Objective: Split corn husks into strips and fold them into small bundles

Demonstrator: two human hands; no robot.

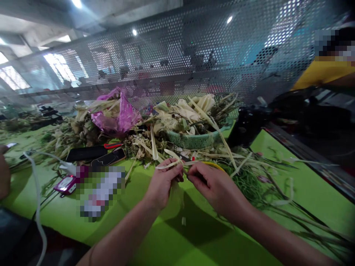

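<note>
My left hand [164, 181] pinches a pale strip of dried husk [168, 166], curled into a loop, between thumb and fingers. Close beside it on the right, my right hand [212, 184] is closed, its fingertips near the strip's end; a small dark tip shows there, too little to name. A curved yellow thing [215, 165] shows behind the right knuckles, and I cannot tell whether the hand holds it. Both hands are above the green tabletop [155, 236]. A small pale scrap [183, 221] shows below them.
Behind my hands stands a green basket [194, 141] heaped with husks. A pink plastic bag [116, 120], phones [108, 157], a red-handled tool [113, 145] and a white cable [36, 192] lie left. Green strands [249, 184] and a black object [244, 127] are right. A perforated metal screen [166, 66] rises behind.
</note>
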